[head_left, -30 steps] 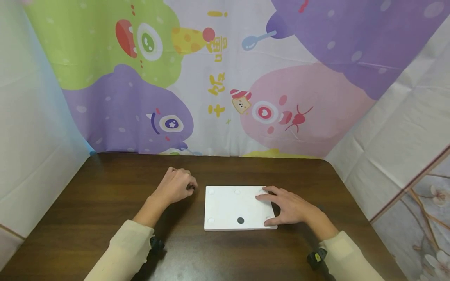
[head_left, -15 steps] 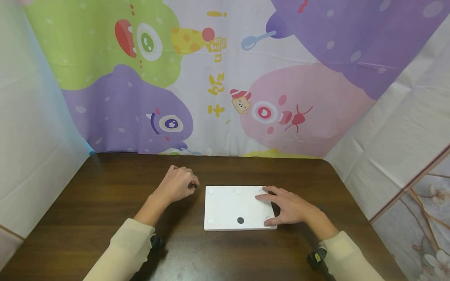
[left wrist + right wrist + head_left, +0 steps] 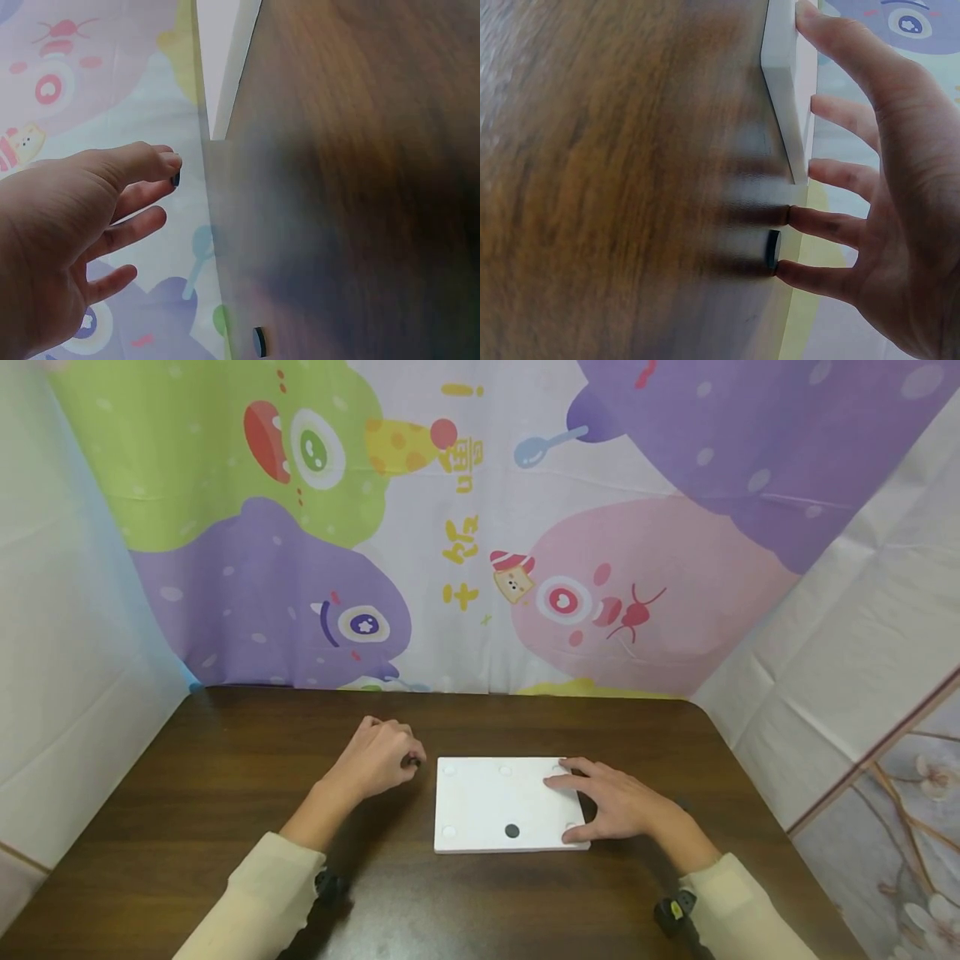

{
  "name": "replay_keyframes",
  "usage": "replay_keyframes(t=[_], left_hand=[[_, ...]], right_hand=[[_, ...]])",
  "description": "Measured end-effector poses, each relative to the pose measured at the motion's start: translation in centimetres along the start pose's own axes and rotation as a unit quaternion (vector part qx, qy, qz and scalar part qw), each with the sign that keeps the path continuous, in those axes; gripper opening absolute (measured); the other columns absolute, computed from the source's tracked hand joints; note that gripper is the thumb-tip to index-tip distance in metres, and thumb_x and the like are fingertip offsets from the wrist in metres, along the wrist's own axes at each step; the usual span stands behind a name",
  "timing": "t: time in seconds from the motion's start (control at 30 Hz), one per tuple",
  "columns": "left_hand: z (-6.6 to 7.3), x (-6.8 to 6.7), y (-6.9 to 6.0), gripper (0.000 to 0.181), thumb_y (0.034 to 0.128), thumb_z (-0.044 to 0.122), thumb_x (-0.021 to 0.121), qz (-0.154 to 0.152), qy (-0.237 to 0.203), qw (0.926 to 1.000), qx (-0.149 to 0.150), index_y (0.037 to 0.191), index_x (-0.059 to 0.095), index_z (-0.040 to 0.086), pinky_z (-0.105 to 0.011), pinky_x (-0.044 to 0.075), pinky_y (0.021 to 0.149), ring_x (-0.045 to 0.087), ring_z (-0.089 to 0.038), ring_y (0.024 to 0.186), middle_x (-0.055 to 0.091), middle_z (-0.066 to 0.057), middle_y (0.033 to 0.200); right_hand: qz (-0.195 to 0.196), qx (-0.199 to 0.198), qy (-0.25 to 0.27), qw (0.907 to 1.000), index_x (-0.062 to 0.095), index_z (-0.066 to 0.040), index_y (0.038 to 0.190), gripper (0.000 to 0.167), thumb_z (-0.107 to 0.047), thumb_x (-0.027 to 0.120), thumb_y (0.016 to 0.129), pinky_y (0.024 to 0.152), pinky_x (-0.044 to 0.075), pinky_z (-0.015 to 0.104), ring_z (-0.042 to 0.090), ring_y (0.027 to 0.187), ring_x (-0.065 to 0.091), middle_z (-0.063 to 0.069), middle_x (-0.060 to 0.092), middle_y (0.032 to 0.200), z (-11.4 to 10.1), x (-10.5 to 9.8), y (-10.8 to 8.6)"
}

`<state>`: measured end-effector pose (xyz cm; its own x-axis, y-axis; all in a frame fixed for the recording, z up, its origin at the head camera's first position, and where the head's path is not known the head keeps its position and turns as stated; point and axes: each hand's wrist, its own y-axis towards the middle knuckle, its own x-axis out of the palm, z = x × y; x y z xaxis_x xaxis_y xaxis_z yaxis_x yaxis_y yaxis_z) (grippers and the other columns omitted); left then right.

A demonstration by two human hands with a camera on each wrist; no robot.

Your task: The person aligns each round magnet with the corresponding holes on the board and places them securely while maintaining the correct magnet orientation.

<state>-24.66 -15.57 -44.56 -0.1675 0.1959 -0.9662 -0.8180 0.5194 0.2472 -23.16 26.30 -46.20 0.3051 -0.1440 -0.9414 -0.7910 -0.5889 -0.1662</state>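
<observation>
A flat white board (image 3: 480, 802) with shallow round recesses lies on the table. One black disc (image 3: 512, 831) sits at the middle of its near edge. Left of the board, apart from it, my left hand (image 3: 378, 758) pinches another small black disc (image 3: 176, 179) between thumb and finger. My right hand (image 3: 618, 799) spreads over the board's right end, thumb and two fingertips touching it, the other fingertips down on the table in the right wrist view. A loose disc (image 3: 772, 250) stands close to those fingers. Below the left hand's fingers another disc (image 3: 259, 342) appears in the left wrist view.
The brown wooden table (image 3: 480, 902) extends around the board. A printed cartoon curtain (image 3: 465, 643) hangs behind its far edge, with pale cloth (image 3: 817, 635) at the sides. Dark wrist cameras (image 3: 675, 912) sit at both cuffs.
My left hand has shifted slightly right toward the board, still pinching its disc. My right hand and the board have stayed in place.
</observation>
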Motion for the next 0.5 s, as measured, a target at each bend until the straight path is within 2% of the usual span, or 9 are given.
replay_keyframes(t=[0.17,0.5], left_hand=[[0.24,0.08,-0.24,0.017,0.0906,0.008,0.087,-0.002,0.000,1.0000,0.007,0.098,0.091,0.023,-0.059,0.056,0.098,0.076,-0.021,0.096,0.085,0.005,0.098],[0.72,0.17,-0.95,0.018,0.0887,0.008,0.088,0.013,0.002,0.9995,0.029,0.094,0.090,0.024,-0.056,0.057,0.095,0.074,-0.016,0.091,0.082,0.008,0.093]], right_hand=[[0.000,0.000,-0.002,1.0000,0.057,-0.031,0.165,0.090,-0.068,0.087,0.089,0.119,0.048,0.077,0.050,0.157,0.052,0.017,0.045,0.177,0.01,-0.07,-0.01],[0.000,-0.004,-0.003,1.0000,0.058,-0.031,0.165,0.090,-0.069,0.086,0.089,0.118,0.048,0.078,0.051,0.156,0.052,0.017,0.046,0.176,0.16,0.13,0.13]])
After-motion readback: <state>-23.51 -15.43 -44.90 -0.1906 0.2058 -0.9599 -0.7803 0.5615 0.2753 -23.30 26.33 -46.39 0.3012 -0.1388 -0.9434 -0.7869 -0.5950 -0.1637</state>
